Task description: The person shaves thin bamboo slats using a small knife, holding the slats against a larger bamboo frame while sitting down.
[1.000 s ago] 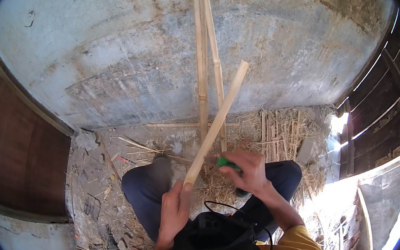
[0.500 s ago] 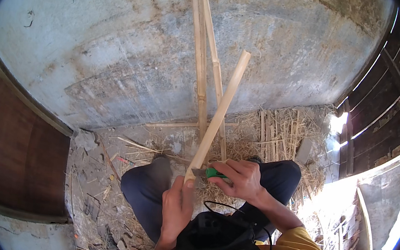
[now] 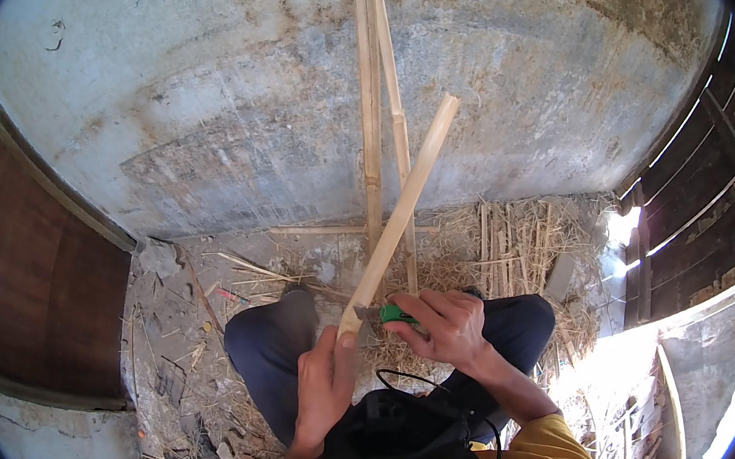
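My left hand (image 3: 325, 381) is closed round the lower end of a pale split bamboo strip (image 3: 405, 207), its thumb lying along the strip. The strip slants up and away to the right, its far end raised in front of the wall. In my right hand (image 3: 449, 328) is a green-handled knife (image 3: 395, 314), gripped with the fingers wrapped round the handle. Its short grey blade touches the strip just above my left thumb.
Two long bamboo poles (image 3: 368, 112) lean on the stained wall (image 3: 244, 116) ahead. Shavings and thin sticks (image 3: 511, 246) cover the floor to the right of them. A brown wooden panel (image 3: 37, 264) stands at left; dark slatted boards (image 3: 707, 196) are at right. My bent knees frame the work.
Almost nothing differs. The knife stays against the strip, with only a very slight shift of the blade and right hand. My left hand keeps its hold.
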`<state>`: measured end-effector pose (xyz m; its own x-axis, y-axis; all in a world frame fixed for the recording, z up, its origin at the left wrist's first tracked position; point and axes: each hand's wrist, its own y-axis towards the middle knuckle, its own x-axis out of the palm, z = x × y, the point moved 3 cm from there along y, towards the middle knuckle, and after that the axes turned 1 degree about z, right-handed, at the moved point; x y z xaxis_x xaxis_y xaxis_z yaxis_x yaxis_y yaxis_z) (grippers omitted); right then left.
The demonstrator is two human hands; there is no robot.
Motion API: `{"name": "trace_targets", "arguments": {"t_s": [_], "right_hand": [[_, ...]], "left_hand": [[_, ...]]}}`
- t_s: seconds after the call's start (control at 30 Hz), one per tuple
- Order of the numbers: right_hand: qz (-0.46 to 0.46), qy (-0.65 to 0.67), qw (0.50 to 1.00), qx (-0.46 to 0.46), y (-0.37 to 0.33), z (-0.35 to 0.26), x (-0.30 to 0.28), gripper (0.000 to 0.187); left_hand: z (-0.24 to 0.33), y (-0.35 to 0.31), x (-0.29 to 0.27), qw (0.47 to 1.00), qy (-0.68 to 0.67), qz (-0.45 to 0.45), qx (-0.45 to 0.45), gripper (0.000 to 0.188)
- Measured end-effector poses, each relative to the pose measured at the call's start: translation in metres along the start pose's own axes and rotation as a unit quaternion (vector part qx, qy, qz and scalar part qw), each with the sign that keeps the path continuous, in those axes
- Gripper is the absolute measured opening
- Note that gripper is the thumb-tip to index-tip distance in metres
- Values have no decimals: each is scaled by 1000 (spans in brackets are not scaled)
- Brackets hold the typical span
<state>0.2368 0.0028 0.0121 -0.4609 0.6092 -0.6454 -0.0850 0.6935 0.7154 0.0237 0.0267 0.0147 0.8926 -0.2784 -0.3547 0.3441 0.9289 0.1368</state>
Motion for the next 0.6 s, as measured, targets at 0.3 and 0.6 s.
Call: {"name": "trace_targets", "arguments": {"t_s": [0.3, 0.6], "right_hand": [[113, -24, 976, 186, 24, 83, -27, 28], [31, 89, 995, 38, -2, 34, 0, 32]], "left_hand": [[-24, -35, -4, 997, 32, -39, -56, 23], [-11, -14, -7, 999, -18, -7, -48, 32]]}}
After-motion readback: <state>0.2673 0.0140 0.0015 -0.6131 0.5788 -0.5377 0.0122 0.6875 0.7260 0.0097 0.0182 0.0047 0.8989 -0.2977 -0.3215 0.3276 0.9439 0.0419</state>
